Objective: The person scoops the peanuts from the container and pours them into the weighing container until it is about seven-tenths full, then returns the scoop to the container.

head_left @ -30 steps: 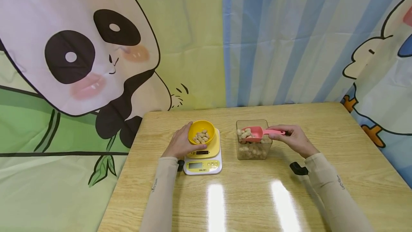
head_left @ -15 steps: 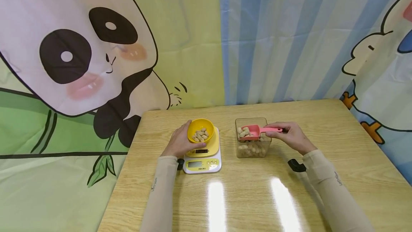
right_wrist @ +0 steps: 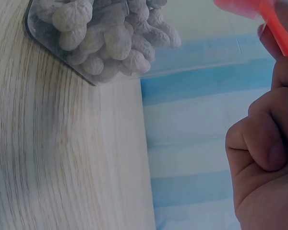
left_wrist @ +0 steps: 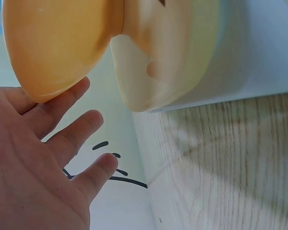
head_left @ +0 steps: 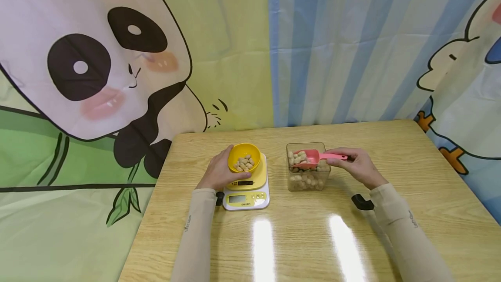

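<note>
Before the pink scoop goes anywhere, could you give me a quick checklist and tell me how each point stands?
1. Right hand's grip on the pink scoop: ok, it holds the handle.
2. Left hand's grip on the yellow bowl: ok, thumb and fingers are around its side.
3. Yellow bowl over the scale: ok.
4. Pink scoop clear of the container: not ok, its front is at the opening.
5. Peanuts loaded: cannot tell how many; some show at the scoop's front.
6. Display reading: cannot tell, too small.

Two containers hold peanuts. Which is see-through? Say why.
The square box, right of the scale: peanuts show through its wall. The round yellow bowl, held by the left hand, shows none through its side.
</note>
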Action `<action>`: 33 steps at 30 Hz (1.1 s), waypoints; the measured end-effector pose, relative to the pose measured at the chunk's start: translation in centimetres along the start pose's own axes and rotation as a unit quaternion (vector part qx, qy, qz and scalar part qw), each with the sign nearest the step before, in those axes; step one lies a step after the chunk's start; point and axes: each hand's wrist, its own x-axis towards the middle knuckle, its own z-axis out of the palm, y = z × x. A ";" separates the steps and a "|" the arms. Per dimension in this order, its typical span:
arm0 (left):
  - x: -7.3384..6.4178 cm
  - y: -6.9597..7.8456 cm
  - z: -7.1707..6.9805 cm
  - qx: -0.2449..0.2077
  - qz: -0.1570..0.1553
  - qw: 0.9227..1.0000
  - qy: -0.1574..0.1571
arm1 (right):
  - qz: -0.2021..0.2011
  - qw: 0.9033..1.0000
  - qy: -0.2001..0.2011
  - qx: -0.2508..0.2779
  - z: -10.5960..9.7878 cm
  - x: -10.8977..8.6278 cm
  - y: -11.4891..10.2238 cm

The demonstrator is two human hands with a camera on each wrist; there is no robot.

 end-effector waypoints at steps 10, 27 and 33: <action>-0.3 0.3 -0.3 -0.007 -0.006 1.000 -0.002 | 0.001 0.999 0.032 0.007 -0.5 -0.5 0.6; -0.1 0.1 0.0 -0.019 -0.008 1.000 0.002 | -0.018 0.999 0.029 0.005 -1.5 0.1 -0.5; -0.2 0.2 -0.1 -0.019 -0.011 1.000 -0.002 | -0.024 0.999 0.031 0.004 -1.6 0.5 -1.2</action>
